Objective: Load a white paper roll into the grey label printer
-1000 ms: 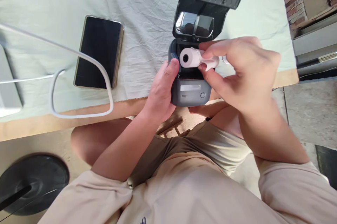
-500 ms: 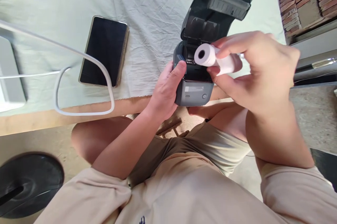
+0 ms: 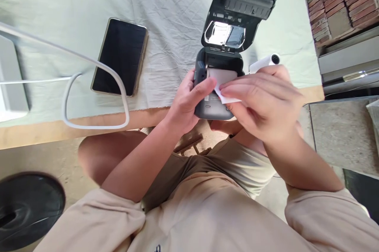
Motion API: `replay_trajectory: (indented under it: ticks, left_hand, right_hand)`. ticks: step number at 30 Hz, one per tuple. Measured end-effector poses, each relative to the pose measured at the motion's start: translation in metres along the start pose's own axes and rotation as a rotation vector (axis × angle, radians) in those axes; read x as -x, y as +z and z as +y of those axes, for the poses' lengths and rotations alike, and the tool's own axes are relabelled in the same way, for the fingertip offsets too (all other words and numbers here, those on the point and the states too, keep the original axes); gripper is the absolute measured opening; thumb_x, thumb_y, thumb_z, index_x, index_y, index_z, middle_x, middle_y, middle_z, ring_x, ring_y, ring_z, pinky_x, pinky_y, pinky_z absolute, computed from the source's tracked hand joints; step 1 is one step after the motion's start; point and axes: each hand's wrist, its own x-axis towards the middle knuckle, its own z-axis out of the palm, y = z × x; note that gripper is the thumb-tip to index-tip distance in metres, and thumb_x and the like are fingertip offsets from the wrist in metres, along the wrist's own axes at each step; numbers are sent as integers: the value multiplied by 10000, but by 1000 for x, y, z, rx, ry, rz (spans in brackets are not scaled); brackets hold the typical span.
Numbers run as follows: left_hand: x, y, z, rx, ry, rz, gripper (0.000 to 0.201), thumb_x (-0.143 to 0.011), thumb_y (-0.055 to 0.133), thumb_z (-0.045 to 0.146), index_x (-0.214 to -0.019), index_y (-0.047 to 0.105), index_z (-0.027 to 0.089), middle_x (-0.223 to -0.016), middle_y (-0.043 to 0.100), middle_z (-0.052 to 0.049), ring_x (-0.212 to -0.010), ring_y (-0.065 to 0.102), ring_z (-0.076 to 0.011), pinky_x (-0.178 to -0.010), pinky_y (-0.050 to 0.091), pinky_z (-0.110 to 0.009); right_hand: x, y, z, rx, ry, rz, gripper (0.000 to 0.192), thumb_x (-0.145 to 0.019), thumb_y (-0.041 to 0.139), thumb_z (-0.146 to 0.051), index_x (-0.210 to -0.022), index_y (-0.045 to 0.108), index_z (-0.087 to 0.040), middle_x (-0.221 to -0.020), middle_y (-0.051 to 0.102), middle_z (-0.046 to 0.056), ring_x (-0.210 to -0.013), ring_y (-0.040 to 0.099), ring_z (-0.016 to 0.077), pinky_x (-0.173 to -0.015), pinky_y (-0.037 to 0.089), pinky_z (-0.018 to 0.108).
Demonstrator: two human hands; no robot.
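My left hand (image 3: 191,100) grips the left side of a small dark grey label printer (image 3: 214,114) at the table's front edge, thumb over its rim. The printer's lid (image 3: 233,19) stands raised, hinged at the back. A white paper roll (image 3: 222,75) sits in its compartment, with the loose end of the paper drawn over the front. My right hand (image 3: 266,102) pinches that paper end between thumb and fingers and covers the printer's front right corner. Just beyond this hand is a white tube with a dark hollow end (image 3: 265,62), partly hidden by the hand.
On the pale cloth (image 3: 166,27) to the left lies a dark-screened tablet (image 3: 120,56). A white looped cable or bar (image 3: 126,104) arches near it from a white device (image 3: 12,82). A black round base (image 3: 29,208) is on the floor. Stacked bricks (image 3: 343,3) stand at right.
The white roll that my right hand held above the printer is now in the compartment. My right hand has moved down and left to the paper's end. The white tube beyond it has come into view.
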Motion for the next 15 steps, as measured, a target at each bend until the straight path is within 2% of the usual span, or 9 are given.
replay_trajectory:
  ticks: [2,4,6,7,8,9,11,13,15]
  left_hand:
    - [1,-1,1,-21,10,18,442,-785,976,387,-1064,676,223,-923,728,12,-846,734,-165,-742,588,-272]
    - [1,-2,1,-38,13,31,431,-755,967,304,-1063,681,210,-922,735,14,-824,718,-144,-750,589,-258]
    - [1,-4,0,-66,8,31,467,-715,957,265,-1086,679,210,-941,743,8,-837,727,-161,-736,593,-267]
    - [0,-5,0,-84,5,27,496,-693,952,253,-1104,677,212,-953,745,3,-851,736,-178,-731,597,-279]
    - [0,-6,-1,-100,6,25,520,-675,944,243,-1119,674,214,-963,743,-1,-860,742,-192,-729,602,-291]
    - [-1,-7,-1,-116,6,22,534,-664,933,238,-1129,672,216,-963,737,-1,-862,744,-199,-724,602,-298]
    - [-2,-8,-2,-143,11,19,548,-644,914,234,-1131,665,219,-954,727,2,-843,738,-197,-711,593,-299]
    - [-2,-8,-2,-169,13,17,559,-613,910,245,-1112,659,224,-923,714,8,-803,722,-186,-681,569,-291]
    - [-2,-9,-2,-187,11,10,579,-578,911,246,-1097,654,231,-869,683,18,-754,696,-177,-629,520,-279]
  right_hand:
    - [2,1,-5,-27,-11,-2,59,-1023,735,-211,-1080,738,-229,-1035,883,-6,-886,848,193,-803,500,389]
    - [4,3,-7,-88,23,22,21,-1030,749,-267,-1035,736,-252,-1012,881,-13,-887,853,214,-812,551,402]
    - [4,5,-3,-180,106,155,67,-1045,713,-280,-979,720,-275,-904,847,-17,-850,834,218,-785,591,406]
    - [4,6,2,-215,176,248,65,-1050,691,-286,-991,717,-284,-929,831,-5,-898,826,224,-787,602,405]
    - [3,7,8,-235,254,323,41,-1054,679,-312,-1054,716,-295,-1052,824,16,-1007,816,236,-822,614,410]
    - [2,9,15,-246,325,368,120,-1057,674,-368,-1159,703,-312,-1240,792,35,-1156,787,254,-884,622,423]
    - [0,14,30,-281,420,355,365,-1056,645,-517,-1382,595,-362,-1534,650,44,-1404,677,294,-1023,610,462]
    - [-2,19,42,-362,455,300,481,-1064,527,-617,-1475,453,-380,-1499,652,73,-1387,677,314,-1060,609,494]
    - [-2,24,47,-356,533,205,487,-1082,327,-615,-1499,329,-363,-1412,658,114,-1342,676,311,-1089,603,517]
